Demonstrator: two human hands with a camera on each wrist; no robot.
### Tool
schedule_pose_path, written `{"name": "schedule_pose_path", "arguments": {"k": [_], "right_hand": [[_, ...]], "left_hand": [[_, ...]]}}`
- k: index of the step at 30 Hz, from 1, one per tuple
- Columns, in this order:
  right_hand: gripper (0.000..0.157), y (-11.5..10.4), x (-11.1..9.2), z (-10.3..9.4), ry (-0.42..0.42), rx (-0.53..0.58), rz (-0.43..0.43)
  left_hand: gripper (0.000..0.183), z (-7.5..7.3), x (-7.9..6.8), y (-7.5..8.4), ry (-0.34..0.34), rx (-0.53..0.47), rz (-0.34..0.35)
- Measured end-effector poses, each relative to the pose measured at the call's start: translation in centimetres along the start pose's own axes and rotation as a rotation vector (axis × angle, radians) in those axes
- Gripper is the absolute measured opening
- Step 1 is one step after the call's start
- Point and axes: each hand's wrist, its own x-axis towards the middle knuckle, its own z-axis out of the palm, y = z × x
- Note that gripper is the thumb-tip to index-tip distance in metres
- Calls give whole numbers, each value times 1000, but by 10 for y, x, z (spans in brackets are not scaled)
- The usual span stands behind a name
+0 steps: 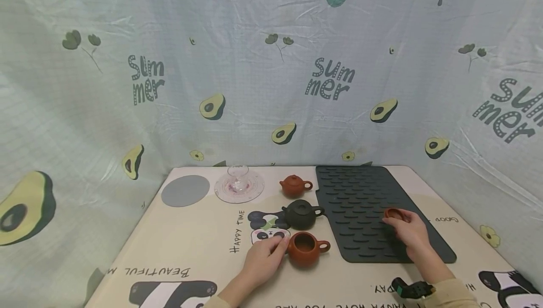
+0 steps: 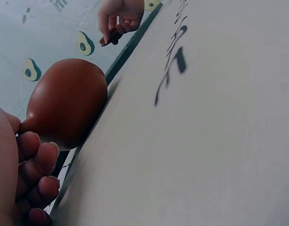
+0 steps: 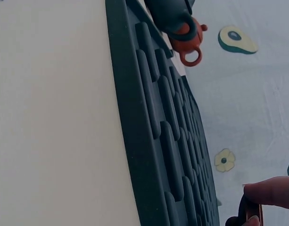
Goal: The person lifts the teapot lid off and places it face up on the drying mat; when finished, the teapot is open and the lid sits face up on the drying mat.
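Note:
A reddish-brown clay teapot [image 1: 303,250] stands on the table without its lid, its dark inside showing and its handle to the right. My left hand [image 1: 266,257] pinches its spout between thumb and fingers; the left wrist view shows the teapot's rounded side [image 2: 69,101] by the curled fingers. Over the right part of a dark ridged mat [image 1: 356,214], my right hand [image 1: 411,232] holds a small reddish-brown teapot lid [image 1: 394,213], its hollow underside facing up. Only part of the lid [image 3: 250,212] shows at the lower edge of the right wrist view.
Behind the lidless teapot sit a black teapot [image 1: 302,214] and a smaller reddish-brown teapot [image 1: 293,186], both lidded. Further left are a glass cup [image 1: 238,176] on a patterned round plate [image 1: 254,192] and a grey disc [image 1: 185,190]. A printed curtain [image 1: 246,63] hangs behind the table.

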Motion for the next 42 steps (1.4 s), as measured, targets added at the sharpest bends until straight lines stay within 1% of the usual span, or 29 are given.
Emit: {"name": "schedule_pose_path", "arguments": {"k": [5,14,19,25,30,34,42], "right_hand": [[76,-1,4,1,37,-2,3],[76,2,11,-1,47,-4,-5],[76,4,15,-2,74,-17,-1],[74,6,18,-5,112,-70,3],[74,11,20,-8,110,-120,-2],[75,15,22,-9,106,-116,-9],[74,18,23,-9,131,-117,-13]], "left_hand": [[44,-1,0,0,1,3,-4],[43,-1,0,1,-16,-14,-16],[44,-2,-1,1,-17,-16,-14],[43,-2,-1,2,-13,-21,-7],[43,-3,-1,1,-13,-17,-5],[45,-3,0,1,-9,-9,0],[45,-2,-1,1,-16,-13,1]]}}
